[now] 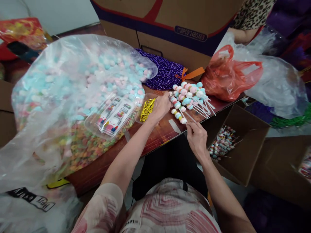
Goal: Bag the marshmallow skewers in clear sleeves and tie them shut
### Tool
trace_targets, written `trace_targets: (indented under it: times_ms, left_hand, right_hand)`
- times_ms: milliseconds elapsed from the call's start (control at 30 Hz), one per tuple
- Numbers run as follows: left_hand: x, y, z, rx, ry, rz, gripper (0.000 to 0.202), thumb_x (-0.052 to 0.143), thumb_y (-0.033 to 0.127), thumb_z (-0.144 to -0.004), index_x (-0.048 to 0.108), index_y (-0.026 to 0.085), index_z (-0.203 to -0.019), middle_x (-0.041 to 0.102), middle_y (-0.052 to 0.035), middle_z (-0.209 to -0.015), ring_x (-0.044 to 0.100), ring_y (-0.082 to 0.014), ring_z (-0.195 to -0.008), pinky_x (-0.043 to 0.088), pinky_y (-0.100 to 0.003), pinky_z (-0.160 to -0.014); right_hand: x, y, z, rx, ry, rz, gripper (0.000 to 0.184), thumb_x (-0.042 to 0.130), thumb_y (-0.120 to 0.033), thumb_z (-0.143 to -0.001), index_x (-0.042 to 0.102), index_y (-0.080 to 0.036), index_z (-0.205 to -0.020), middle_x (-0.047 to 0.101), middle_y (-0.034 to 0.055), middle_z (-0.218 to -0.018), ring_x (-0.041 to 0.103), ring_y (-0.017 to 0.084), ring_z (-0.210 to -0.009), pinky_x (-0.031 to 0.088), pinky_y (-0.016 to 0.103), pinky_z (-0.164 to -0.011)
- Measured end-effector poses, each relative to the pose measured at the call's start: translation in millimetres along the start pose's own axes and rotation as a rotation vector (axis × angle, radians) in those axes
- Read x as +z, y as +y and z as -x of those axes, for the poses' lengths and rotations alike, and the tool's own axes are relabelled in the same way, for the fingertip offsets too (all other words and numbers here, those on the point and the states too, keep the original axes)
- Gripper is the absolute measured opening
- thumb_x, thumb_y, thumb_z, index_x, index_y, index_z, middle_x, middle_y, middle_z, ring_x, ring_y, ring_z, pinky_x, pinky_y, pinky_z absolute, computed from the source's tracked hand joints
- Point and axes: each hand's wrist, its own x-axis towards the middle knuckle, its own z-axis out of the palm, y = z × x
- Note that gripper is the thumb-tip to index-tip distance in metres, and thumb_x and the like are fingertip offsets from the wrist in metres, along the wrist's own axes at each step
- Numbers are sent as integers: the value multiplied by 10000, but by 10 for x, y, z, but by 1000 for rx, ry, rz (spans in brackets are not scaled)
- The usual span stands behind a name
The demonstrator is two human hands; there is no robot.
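Observation:
A pile of candy skewers (188,94), pastel pink, blue and white pieces on thin white sticks, lies on the table edge. My right hand (197,137) is closed in a pinch at the near end of one candy skewer (178,115), just in front of the pile. At the pile's left side is my left hand (162,106), its fingers curled in; what they grip is hidden. Beside its wrist stands a clear tray with gold twist ties (147,110). Printed clear packets (118,115) rest in a plastic tray farther left.
A large clear bag of pastel candies (55,81) covers the table's left, above colourful ring-shaped pieces (88,147). Purple bead strands (160,69) and a big carton (157,19) stand behind. At right are a red plastic bag (225,79), another person's arm (243,35) and an open box (247,142) holding skewers.

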Motion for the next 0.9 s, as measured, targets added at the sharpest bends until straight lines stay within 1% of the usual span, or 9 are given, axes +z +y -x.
trace_targets:
  times_ms: [100,233,300,400,467,567,667,767,900]
  left_hand:
    - [-27,42,-15,4,-55,-109,349,565,229,-916,577,211,-1264,742,-142,-1033,688,-328,-992,468,-406,-851]
    - [-20,99,-45,27,-110,-227,363,557,224,-915,555,209,-1278,732,-139,-1103,680,-315,-1045,469,-394,-875]
    - [-19,127,-46,39,-121,-263,374,571,224,-908,550,193,-1280,720,-154,-1145,671,-318,-1077,472,-393,-884]
    - [-46,171,8,82,-103,-289,387,569,207,-906,543,178,-1292,711,-163,-1171,665,-307,-1092,474,-380,-882]
    - [-90,203,107,106,-69,-280,373,551,194,-915,550,183,-1288,717,-145,-1155,667,-288,-1074,472,-369,-877]
    - [-167,248,363,92,-35,-224,297,545,206,-926,604,175,-1215,729,-122,-1080,678,-271,-989,472,-364,-845]
    - [-187,262,685,55,-87,-169,180,558,235,-931,673,166,-1052,722,-114,-977,676,-263,-896,467,-358,-787]
    - [-116,233,954,35,-112,-131,159,552,242,-945,693,168,-942,698,-111,-916,665,-253,-856,461,-353,-761]
    - [19,172,1129,6,-101,-119,179,530,234,-963,695,171,-937,674,-109,-922,653,-245,-865,465,-349,-758]
  right_hand:
    - [15,-2,62,11,22,-67,240,503,-251,-969,728,-185,-917,704,91,-912,655,209,-822,481,313,-736]
    - [42,-9,95,26,46,-109,234,511,-247,-963,729,-182,-905,694,80,-878,653,205,-790,482,317,-733]
    - [40,-9,113,35,48,-119,232,514,-251,-960,727,-189,-892,685,70,-858,641,200,-766,477,318,-726]
    - [8,-12,161,56,39,-151,228,520,-254,-957,727,-192,-884,679,61,-836,637,194,-754,471,317,-724]
    - [-33,-26,206,69,39,-183,226,524,-252,-957,729,-190,-888,672,52,-817,630,183,-730,466,310,-709]
    - [-118,-57,290,68,46,-226,221,530,-244,-958,731,-187,-886,656,37,-790,604,163,-685,453,296,-670]
    - [-221,-72,391,56,16,-246,216,535,-243,-961,726,-189,-877,647,30,-777,603,158,-681,455,292,-662]
    - [-323,-54,499,46,-31,-240,206,539,-249,-963,721,-190,-889,660,35,-796,626,163,-707,474,295,-683]
    - [-437,-32,616,38,-53,-213,214,526,-261,-973,713,-203,-887,668,39,-805,642,171,-722,487,301,-695]
